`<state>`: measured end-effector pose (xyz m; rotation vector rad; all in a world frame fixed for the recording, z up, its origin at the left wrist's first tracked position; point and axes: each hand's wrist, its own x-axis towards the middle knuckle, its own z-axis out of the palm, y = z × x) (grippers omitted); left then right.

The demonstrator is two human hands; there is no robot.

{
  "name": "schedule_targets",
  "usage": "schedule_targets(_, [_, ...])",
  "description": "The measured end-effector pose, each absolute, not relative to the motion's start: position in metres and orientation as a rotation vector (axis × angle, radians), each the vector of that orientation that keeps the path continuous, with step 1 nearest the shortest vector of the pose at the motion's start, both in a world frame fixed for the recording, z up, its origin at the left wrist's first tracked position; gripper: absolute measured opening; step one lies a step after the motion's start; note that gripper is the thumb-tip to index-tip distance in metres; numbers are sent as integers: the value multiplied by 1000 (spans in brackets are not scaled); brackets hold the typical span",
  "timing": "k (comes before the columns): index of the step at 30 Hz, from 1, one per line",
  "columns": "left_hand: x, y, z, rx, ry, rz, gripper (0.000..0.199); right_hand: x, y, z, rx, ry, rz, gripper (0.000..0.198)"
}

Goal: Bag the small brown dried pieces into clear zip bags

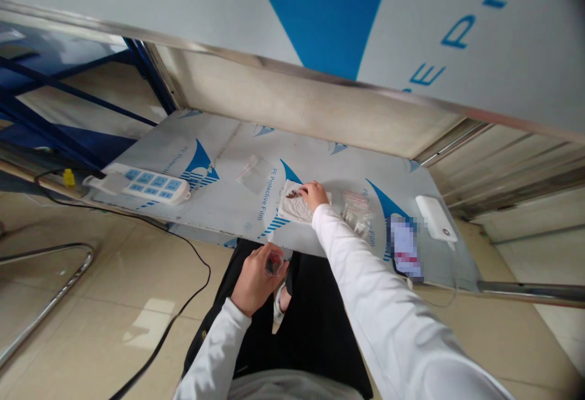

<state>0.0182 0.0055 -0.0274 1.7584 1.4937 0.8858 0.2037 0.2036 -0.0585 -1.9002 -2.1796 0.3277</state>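
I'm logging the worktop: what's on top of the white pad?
Dark brown pieces lie on the white pad; the right hand covers part, hiding whatever is beneath.

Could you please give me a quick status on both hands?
Left hand: holding clear item, likely a bag. Right hand: at brown pieces on white pad, grip unclear. Nothing visibly blocking.

Brown pcs [292,194] unclear, too sm.

Hands [315,195], two | clear cup [274,263], one | white pad [295,209], one | brown pieces [292,194], several, too small to count | power strip [153,186], one | phone [405,247], one | white device [436,218], one
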Motion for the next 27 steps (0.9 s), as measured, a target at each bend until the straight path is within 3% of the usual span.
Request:
schedule_targets(14, [17, 16, -28, 1693, 1509, 977, 11, 205, 189, -31, -1867, -2126, 432, 18])
schedule_targets(23, [30, 32, -3, 1676, 1518, 1102, 16, 190, 83, 64, -1185, -2193, 825, 12])
schedule_targets(27, [42, 29, 7, 1754, 1457, 1076, 16, 181, 54, 84, -1074, -2446, 750, 14])
